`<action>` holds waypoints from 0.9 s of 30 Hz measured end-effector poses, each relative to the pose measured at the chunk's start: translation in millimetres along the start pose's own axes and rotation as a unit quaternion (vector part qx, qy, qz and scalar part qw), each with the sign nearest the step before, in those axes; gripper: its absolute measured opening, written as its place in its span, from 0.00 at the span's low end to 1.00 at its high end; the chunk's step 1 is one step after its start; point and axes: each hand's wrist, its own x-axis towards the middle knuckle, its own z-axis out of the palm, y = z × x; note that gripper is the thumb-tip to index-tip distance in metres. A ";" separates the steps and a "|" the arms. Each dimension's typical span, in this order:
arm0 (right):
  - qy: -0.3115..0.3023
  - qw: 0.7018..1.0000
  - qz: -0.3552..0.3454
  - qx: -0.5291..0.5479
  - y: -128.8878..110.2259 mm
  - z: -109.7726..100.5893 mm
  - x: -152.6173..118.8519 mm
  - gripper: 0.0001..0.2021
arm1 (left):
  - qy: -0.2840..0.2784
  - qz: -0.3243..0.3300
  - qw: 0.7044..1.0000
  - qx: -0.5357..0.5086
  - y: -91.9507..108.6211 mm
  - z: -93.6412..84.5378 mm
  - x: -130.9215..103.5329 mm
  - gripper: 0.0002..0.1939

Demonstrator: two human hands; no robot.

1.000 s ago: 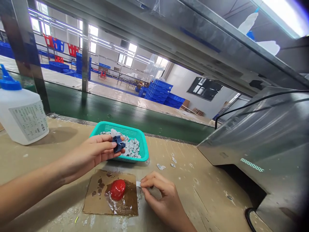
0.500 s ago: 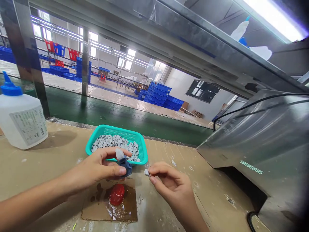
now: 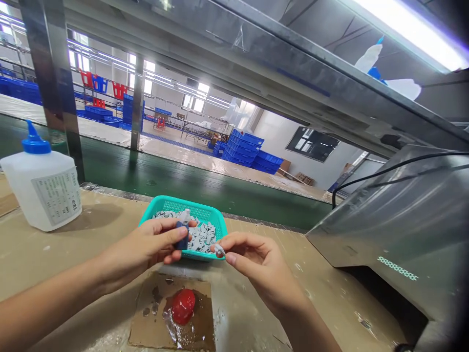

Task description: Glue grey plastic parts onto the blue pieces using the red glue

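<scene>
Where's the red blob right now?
In the head view, the red blob is low, left of centre, on the brown card, below the left hand and the green basket in the picture.

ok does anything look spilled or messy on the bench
Yes: the brown board near the bottom of the view looks wet, dark and glossy around the red lump, with separate dark spots to the left, as if liquid soaked in. I can't tell what liquid.
</scene>
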 end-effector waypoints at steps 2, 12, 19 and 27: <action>-0.011 0.999 0.007 0.035 -5.0 3.4 4.2 0.06 | -0.014 -0.009 0.998 -0.064 -0.5 2.1 -0.5 0.10; 0.005 0.996 0.007 0.088 -1.1 15.4 14.7 0.06 | 0.020 0.070 0.995 0.065 -4.5 7.2 -3.4 0.10; 0.022 0.998 -0.044 -0.048 -6.5 20.2 8.8 0.04 | 0.035 0.092 0.987 0.125 -10.8 7.4 -1.2 0.12; 0.029 0.970 -0.148 -0.190 -8.7 25.2 1.1 0.09 | 0.036 0.083 0.987 0.133 -13.2 9.5 -2.0 0.13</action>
